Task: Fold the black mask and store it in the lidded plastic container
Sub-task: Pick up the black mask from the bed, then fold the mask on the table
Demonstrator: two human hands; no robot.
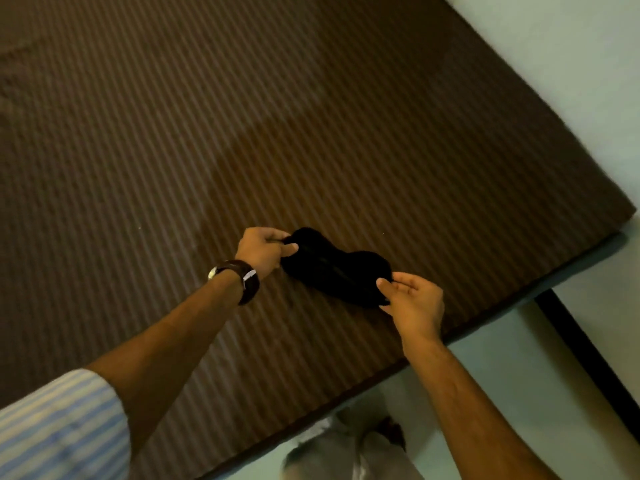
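Note:
The black mask [336, 268] lies stretched out on a brown ribbed bed cover [242, 133], near its front right edge. My left hand [265, 249], with a brown watch on the wrist, pinches the mask's left end between thumb and fingers. My right hand [412, 299] pinches the mask's right end, palm turned up. The mask looks bunched and lumpy in the middle. No lidded plastic container shows in this view.
The bed's edge runs diagonally from bottom middle to right. Beyond it lies pale floor [519, 358] with a dark strip [585, 351] at the right. My legs and feet [356, 448] stand at the bottom by the bed.

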